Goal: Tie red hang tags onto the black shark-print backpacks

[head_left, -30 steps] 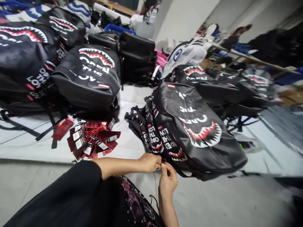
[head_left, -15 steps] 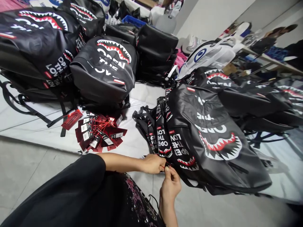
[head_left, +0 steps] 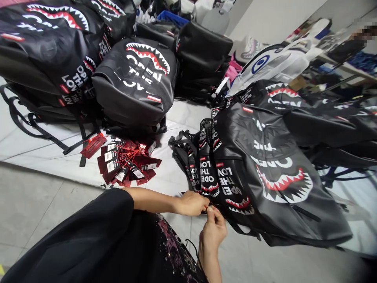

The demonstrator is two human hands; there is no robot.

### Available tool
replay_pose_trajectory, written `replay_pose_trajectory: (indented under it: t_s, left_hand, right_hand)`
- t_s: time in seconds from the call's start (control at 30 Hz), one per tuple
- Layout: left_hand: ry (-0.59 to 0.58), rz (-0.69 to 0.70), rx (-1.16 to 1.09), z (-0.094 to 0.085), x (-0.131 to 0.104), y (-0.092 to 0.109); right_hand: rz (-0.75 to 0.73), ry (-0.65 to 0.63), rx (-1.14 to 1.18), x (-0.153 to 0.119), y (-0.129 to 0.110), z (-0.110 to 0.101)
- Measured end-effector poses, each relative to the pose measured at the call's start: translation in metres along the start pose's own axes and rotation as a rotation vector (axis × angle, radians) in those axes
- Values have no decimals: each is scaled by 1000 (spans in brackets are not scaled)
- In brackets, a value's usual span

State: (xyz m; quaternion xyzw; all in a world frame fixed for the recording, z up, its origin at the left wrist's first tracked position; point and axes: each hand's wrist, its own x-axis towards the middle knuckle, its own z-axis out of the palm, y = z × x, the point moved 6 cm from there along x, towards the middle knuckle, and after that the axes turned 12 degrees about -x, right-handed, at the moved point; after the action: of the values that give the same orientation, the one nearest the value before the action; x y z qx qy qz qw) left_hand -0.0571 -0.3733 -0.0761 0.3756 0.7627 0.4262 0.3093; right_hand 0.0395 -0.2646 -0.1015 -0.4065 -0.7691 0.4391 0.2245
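So, going left to right: a couple of black left bags (head_left: 50, 59) with shark-mouth prints sit on the white desk (head_left: 184, 114), straps (head_left: 44, 135) trailing off their front. Right by those straps there's a lone red tag (head_left: 93, 145), and just beside it a messy tag pile (head_left: 129, 163), red and black with white labels and red strings fanned out over each other. Behind the pile is the middle bag (head_left: 138, 86), same teeth print with "OPEN THE" on it. A blue bin (head_left: 173, 18) pokes out further back.

Then the hands, both near the front edge of the desk, at the near side of the big bag (head_left: 268, 165). The left hand (head_left: 193, 203) is closed, and the right hand (head_left: 216, 227) has its thumb and finger pinched together right up against it. Looks like they've got a bit of red string (head_left: 205, 210) between them, but the fingers cover most of it, so I can't tell what else is in there.

The big bag lies to the right of the hands with its print upside down. A white bag (head_left: 262, 67) with a blue eye-like ring is behind it, and more black right bags (head_left: 324, 125) are over on the right.
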Motion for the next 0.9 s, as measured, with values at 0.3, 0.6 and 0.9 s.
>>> replay_pose_trajectory:
  t_s: [0.3,0.6,0.9]
  left_hand:
    - [66,38,-97,-7,-3,4]
    - [1063,-282,14,-149,-119,-128]
    - [929,-406,325,-207,-152,-201]
  right_hand:
    - [49,8,38,0,-6,4]
    - [-320,136,-426,-30,-47,-19]
    - [-939,-617,-492,-61,-114,217]
